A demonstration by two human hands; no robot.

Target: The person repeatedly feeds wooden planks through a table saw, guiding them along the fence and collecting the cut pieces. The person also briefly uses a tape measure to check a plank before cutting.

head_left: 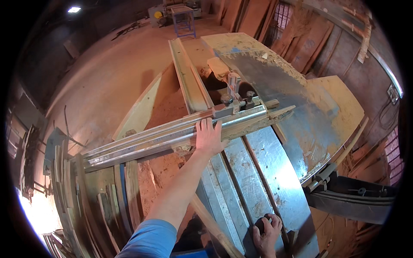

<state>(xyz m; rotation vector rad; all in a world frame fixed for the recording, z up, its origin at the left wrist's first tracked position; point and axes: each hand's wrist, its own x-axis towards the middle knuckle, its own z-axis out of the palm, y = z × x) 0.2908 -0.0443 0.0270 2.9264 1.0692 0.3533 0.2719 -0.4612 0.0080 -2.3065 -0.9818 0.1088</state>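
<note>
My left hand (209,136) lies across a long silver metal fence (185,131) and the rough wooden plank (247,127) along its near side. Its fingers are stretched out and slightly spread over the fence, with the thumb pointing off to the right. Past my fingertips, a stop block with dark round knobs (226,99) sits on the fence. Lower down, my right hand (267,236) is curled round a black knob (260,224) at the near end of the grooved metal sliding table (247,165). My palm partly hides that knob.
Right of the sliding table spreads a dusty metal saw table (279,86) with wood chips on it. Several wooden strips (86,193) stand stacked at the left. A narrow rail (189,75) runs away beyond the fence. Boards (309,47) lean against the far right wall.
</note>
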